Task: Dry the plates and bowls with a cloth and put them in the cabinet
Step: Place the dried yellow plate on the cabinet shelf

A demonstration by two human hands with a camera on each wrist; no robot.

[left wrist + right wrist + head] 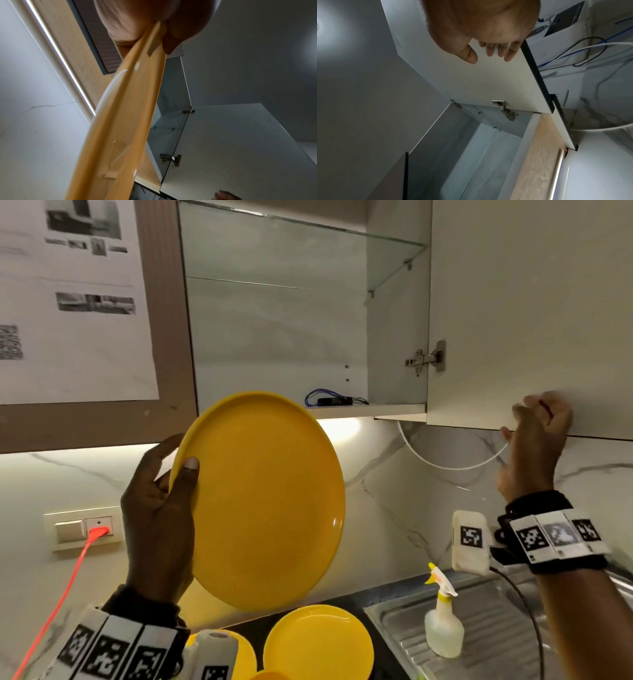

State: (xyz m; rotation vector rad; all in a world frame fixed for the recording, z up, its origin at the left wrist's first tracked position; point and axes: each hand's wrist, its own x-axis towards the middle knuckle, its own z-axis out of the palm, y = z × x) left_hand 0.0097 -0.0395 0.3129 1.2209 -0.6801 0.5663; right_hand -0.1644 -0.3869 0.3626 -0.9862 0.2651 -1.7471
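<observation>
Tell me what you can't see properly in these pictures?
- Head view: papers on the left door are too blurred to read.
- Head view: lower dishes are cut off by the bottom edge.
- Left wrist view: the yellow plate shows edge-on only, with the left hand blurred close up.

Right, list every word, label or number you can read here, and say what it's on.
No text reads clearly.
Paper sheet taped to the left cabinet door: printed lines and pictures, too blurred to read.
Wrist bands: black-and-white square code patterns, no words.
Spray bottle: no label seen.
</observation>
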